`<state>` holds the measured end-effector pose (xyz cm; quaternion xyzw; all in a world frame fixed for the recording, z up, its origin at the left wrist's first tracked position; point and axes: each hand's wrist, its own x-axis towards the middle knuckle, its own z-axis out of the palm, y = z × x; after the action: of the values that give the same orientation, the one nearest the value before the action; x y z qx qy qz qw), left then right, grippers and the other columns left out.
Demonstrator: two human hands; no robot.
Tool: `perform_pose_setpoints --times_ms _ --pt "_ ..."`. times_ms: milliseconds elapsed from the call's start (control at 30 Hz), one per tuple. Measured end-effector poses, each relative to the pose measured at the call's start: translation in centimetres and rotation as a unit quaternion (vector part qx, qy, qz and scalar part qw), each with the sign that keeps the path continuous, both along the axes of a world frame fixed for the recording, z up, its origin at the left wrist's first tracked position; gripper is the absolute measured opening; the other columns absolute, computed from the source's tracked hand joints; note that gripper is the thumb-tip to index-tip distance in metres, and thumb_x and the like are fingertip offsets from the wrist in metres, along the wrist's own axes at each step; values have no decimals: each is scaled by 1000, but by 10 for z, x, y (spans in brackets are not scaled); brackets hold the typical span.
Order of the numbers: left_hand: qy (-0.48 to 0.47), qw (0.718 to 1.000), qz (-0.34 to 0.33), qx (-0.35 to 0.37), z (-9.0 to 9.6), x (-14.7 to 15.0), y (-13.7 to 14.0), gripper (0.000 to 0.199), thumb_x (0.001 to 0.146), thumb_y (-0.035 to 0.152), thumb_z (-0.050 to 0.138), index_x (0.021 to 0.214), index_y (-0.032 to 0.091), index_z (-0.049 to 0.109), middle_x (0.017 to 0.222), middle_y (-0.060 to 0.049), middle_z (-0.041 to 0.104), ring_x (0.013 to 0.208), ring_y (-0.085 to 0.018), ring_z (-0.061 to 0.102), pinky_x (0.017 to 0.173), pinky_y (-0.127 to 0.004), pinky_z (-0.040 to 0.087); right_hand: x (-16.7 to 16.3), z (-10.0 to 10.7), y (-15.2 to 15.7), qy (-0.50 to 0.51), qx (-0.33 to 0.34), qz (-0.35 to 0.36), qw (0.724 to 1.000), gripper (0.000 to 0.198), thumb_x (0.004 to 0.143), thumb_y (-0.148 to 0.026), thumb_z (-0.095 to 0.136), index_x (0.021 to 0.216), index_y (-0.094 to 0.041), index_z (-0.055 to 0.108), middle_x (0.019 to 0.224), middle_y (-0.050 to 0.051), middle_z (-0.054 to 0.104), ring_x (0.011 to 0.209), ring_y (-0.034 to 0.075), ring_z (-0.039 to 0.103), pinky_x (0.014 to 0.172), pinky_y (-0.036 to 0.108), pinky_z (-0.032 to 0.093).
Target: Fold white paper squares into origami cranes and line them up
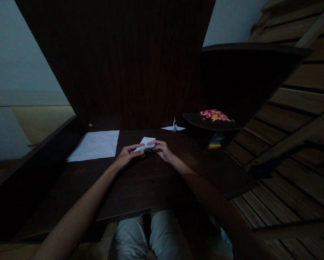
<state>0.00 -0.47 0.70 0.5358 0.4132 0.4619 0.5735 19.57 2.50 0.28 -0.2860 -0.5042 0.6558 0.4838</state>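
A small piece of folded white paper [147,141] is held just above the dark desk by both hands. My left hand [128,154] pinches its left side, thumb and fingers closed on the edge. On the opposite side my right hand [163,150] grips the paper, with fingers over the top. The underside of the paper and some fingertips are hidden. Behind the right hand, a white paper crane [174,128] with spread wings stands at the back of the desk. Left of my hands lie flat white paper sheets [96,145].
Colourful small pieces [215,115] are heaped on a rounded corner shelf [205,122] at the right. Beneath it is an object with a yellow-orange edge [215,145]. A tall dark panel [124,65] rises behind the desk [140,187]. Wooden slats [299,144] stand at the right.
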Motion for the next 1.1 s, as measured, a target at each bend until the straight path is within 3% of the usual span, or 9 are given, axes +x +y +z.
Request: perform_pose_setpoints --times_ms 167,333,567,667,833,1100 --pt "-53 998 1 -21 0 2 -1 55 57 34 84 104 9 72 87 -12 74 74 -22 69 83 -42 52 -1 -2 1 -14 6 -20 1000 11 57 -24 73 66 -17 70 71 2 66 74 16 60 75 30 47" --pt "-30 1000 -1 1 -3 0 0 44 61 34 83 98 11 74 87 -12 75 77 -22 68 86 -40 50 -1 -4 1 -24 22 -31 999 17 56 -27 77 66 -17 70 74 2 67 77 16 60 78 31 46" --pt "16 998 19 52 -2 -2 1 45 53 35 86 93 16 76 110 -12 71 100 -28 64 95 -43 46 0 -4 3 1 44 -9 999 26 49 -18 78 74 -18 72 78 1 70 78 17 62 76 29 47" --pt "15 997 16 68 -2 -2 1 44 56 39 85 91 14 76 111 -14 70 100 -29 64 94 -43 46 0 -7 5 4 45 -10 999 31 47 -17 79 77 -18 72 79 1 70 77 16 62 74 28 46" --pt "34 995 43 86 -4 -2 2 38 60 41 83 83 12 77 102 -14 72 93 -27 66 90 -40 48 -1 -9 5 0 59 -49 997 29 51 -19 80 79 -18 73 81 1 70 81 16 62 78 28 45" --pt "10 996 57 63 -5 -2 4 38 61 43 83 80 13 70 76 -8 73 73 -22 69 80 -36 52 -5 -16 10 -34 76 -137 987 25 56 -32 81 70 -16 67 72 1 67 68 14 61 69 28 49"
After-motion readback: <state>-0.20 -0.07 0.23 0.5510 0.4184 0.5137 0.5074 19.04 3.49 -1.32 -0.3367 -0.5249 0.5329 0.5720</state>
